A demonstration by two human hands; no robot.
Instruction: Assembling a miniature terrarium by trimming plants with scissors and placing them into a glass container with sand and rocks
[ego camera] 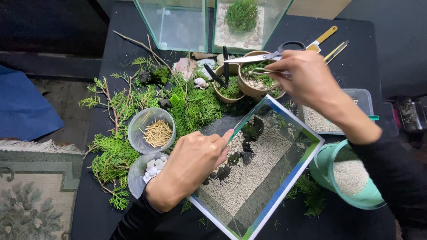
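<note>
Head view: left hand (189, 166) grips glass tank (284, 186); right hand (304, 80) pinches tweezers (262, 71).

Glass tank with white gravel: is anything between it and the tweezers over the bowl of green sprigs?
Nothing visible blocks it. The right hand holds thin metal tweezers over the tan bowl, which stands just behind the square glass tank; only black tabletop lies between.
</note>
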